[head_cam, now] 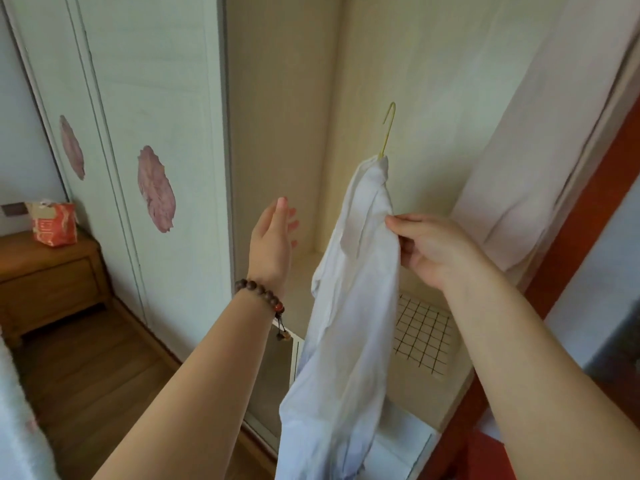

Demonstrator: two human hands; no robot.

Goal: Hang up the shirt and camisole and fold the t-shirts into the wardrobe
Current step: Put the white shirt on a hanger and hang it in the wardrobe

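Centrally in the head view, a white shirt [353, 306] hangs on a yellow hanger [388, 133], whose hook pokes up out of the collar just above mid-frame. The shirt drapes from there down to the bottom edge, in front of the open wardrobe [277, 133]. The right hand [433, 251], right of centre, pinches the cloth just below the collar between thumb and fingertips. The left hand [273, 237], left of centre, is released: its fingers are straight, its palm is turned toward the shirt, and it is near the cloth but apart from it. A bead bracelet [259, 292] circles that wrist. Behind the shirt, lower right, a grid-patterned cloth [422, 334] lies inside the wardrobe. At upper left is a pale door [156, 98] with pink leaf prints. At the left edge a wooden nightstand [48, 282] carries a red packet [55, 223].
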